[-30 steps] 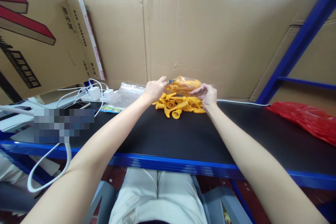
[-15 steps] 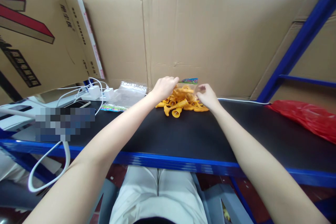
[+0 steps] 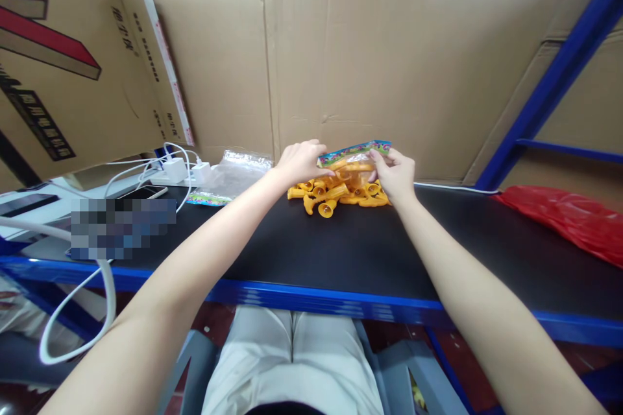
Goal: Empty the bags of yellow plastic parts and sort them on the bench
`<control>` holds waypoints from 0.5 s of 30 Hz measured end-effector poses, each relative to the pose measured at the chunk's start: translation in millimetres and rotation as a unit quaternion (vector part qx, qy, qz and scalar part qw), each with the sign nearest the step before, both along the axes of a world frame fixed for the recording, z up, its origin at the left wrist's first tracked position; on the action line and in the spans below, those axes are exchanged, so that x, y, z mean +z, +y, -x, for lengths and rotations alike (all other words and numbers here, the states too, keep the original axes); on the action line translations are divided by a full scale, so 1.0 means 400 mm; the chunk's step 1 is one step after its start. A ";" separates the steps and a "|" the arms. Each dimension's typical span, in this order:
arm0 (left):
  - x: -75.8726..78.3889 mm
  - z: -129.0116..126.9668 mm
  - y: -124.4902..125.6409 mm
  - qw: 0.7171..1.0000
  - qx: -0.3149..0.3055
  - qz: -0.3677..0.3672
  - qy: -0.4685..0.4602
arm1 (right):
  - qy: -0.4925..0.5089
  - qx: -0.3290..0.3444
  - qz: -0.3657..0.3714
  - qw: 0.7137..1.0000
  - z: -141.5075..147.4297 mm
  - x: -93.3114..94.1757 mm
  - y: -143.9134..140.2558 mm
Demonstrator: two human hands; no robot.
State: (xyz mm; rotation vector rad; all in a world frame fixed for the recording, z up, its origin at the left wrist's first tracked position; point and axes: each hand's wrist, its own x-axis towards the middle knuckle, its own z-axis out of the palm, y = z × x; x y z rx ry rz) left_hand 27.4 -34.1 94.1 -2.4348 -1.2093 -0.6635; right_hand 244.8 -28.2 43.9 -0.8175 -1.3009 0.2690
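Clear plastic bag (image 3: pixel 354 157) with a colourful printed header strip sits at the far middle of the black table (image 3: pixel 341 253), close to the cardboard wall (image 3: pixel 370 65), and both hands hold it. The left hand (image 3: pixel 302 162) is closed on the bag's left end, fingers curled over the header, while the right hand (image 3: pixel 395 173) pinches the right end of the same strip. Orange shapes show through the plastic, so the bag has some pieces inside it.

Directly under and in front of the bag lies a heap of small yellow-orange trumpet-shaped toys (image 3: pixel 335 193), loose on the table and touching one another; both hands rest just above the heap.

To the left of the heap, near it, lies a stack of empty clear bags (image 3: pixel 233 175) with the same kind of coloured strip at its near edge. Farther left are white chargers (image 3: pixel 182 172) with white cables (image 3: pixel 73 331) trailing off the table's edge, and a phone (image 3: pixel 141 193) lying flat. A printed cardboard box (image 3: pixel 63 71) stands at the upper left. At the far right of the table, well apart from the hands, lies a red plastic bag (image 3: pixel 569 224). A blue shelf frame (image 3: pixel 549 84) rises on the right.
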 end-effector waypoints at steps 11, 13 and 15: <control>-0.062 0.048 0.107 0.949 0.012 0.178 -0.262 | 0.090 0.047 0.063 0.993 0.024 0.029 0.014; -0.063 0.032 0.119 0.901 -0.025 0.228 -0.369 | 0.080 0.046 0.066 0.994 0.028 0.046 0.014; -0.060 0.015 0.128 0.843 -0.042 0.257 -0.470 | 0.062 0.047 0.070 0.994 0.031 0.066 0.013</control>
